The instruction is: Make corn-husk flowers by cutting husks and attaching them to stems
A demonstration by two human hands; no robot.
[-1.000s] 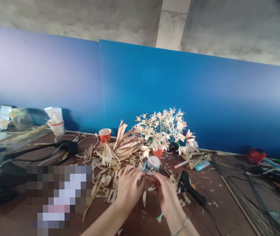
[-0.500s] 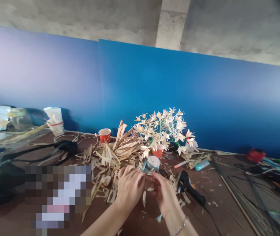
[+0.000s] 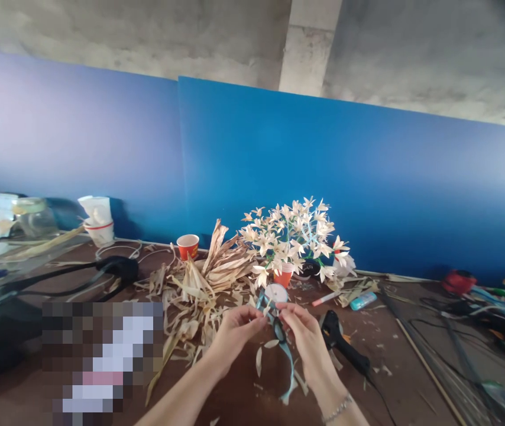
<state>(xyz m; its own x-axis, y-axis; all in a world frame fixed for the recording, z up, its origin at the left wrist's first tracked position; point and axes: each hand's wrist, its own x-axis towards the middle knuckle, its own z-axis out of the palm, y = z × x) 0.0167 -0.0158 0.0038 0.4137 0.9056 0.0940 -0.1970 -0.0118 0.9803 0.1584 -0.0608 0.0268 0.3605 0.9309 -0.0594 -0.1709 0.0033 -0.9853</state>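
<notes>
My left hand (image 3: 240, 332) is closed in a pinch, thumb against fingers, on a small pale piece of dried husk (image 3: 267, 308). Opposite it, my right hand (image 3: 306, 331) is pinched too, its fingertips close to that piece; what it holds is too small to make out. A light blue strip (image 3: 290, 367) runs down the table between the hands. Just beyond the fingertips is a roll of tape (image 3: 276, 292) with a white face. Behind it, many cream husk flowers (image 3: 297, 231) on thin stems stand in a red paper cup (image 3: 283, 275).
Dried husks (image 3: 203, 278) lie heaped on the left. A black glue gun (image 3: 345, 343) with a cord lies right of my right hand, near a blue packet (image 3: 363, 300) and a marker (image 3: 326, 297). Another red cup (image 3: 188, 247) stands at the back. A blue panel (image 3: 279, 154) rises behind.
My hands have turned and drawn slightly apart, fingertips raised. The pale piece between them and more of the blue strip now show.
</notes>
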